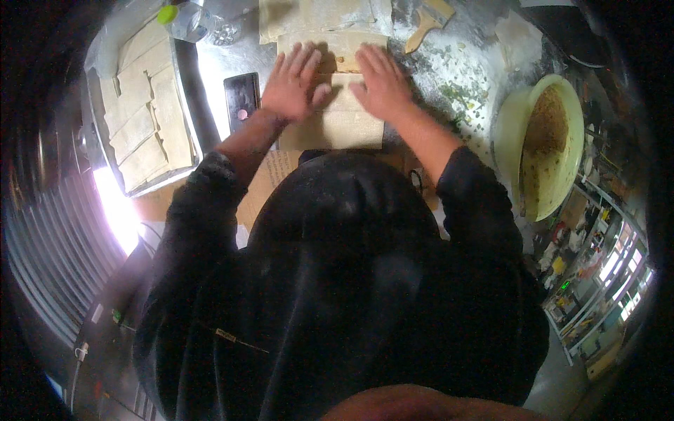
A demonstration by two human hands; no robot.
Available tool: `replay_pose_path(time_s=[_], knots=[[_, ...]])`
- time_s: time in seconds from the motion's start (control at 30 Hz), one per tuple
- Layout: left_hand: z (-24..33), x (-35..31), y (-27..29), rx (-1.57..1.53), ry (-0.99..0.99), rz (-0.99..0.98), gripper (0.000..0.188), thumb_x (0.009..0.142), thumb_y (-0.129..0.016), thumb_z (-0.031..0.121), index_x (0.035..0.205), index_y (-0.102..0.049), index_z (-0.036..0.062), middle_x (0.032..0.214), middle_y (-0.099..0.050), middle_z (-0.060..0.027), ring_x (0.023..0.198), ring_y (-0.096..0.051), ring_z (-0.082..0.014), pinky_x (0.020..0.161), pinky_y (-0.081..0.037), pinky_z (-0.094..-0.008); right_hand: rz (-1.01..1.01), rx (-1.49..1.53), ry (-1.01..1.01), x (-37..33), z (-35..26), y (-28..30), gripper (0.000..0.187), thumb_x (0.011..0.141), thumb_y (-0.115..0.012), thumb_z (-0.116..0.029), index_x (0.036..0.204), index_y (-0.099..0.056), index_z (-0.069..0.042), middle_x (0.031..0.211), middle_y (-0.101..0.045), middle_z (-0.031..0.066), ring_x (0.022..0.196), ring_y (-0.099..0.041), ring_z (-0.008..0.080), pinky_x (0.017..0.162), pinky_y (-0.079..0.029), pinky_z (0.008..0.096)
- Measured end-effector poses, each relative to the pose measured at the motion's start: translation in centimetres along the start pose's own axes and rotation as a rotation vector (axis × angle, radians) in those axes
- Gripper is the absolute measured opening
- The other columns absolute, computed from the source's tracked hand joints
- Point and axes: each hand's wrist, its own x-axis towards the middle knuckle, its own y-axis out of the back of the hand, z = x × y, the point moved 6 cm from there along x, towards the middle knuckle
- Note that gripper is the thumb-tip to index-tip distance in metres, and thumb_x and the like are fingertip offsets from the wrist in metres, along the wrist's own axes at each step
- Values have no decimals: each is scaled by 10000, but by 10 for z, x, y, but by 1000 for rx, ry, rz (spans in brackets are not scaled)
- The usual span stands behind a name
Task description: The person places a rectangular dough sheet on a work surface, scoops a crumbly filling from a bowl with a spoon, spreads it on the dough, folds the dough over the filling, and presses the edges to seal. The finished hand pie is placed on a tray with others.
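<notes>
A pale sheet of dough [335, 130] lies on the floured worktop right in front of me. Brown filling [341, 63] shows in a strip across it, between my hands. My left hand [293, 83] rests at the dough's left side, fingers stretched forward and thumb out toward the middle. Over the right side, my right hand [382, 81] lies with its fingers extended, likewise holding nothing. Whether the fingertips press on the dough or just hover cannot be made out. Further dough sheets [330, 15] lie beyond, at the far edge of the view.
At left stands a metal tray [198, 151] of overlapping dough pieces, with a clear bottle [189, 22] behind it. A phone [242, 99] lies beside my left forearm. To the right are a brush [430, 22], scattered green bits [463, 98] and a pale tub [505, 137] holding brown filling.
</notes>
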Motion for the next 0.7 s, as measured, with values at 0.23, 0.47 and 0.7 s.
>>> replay_pose_path(time_s=[0.23,0.47,0.7], knots=[[-55,60,-6,113,98,-140,531,866,-689,379,1344,-575,178,1376,-573,-85,1294,-523,-321,1085,-423,-469,34,-32,-49,56,48,-6,438,868,-685,-176,1293,-617,-91,1351,-585,102,1236,-553,339,1056,-451,443],[-56,64,4,247,189,-183,360,864,-685,350,1193,-658,207,1152,-663,-60,1123,-622,-303,936,-500,-455,22,-87,-58,57,46,0,442,829,-730,-157,1261,-642,-132,1227,-606,81,1186,-566,318,1013,-478,437],[-55,43,22,97,116,-18,195,890,-627,254,1066,-697,204,1051,-667,-73,1040,-636,-315,871,-500,-458,55,-142,-41,60,44,8,372,811,-728,-151,1179,-668,-149,1226,-612,47,1185,-561,303,1014,-459,440]])
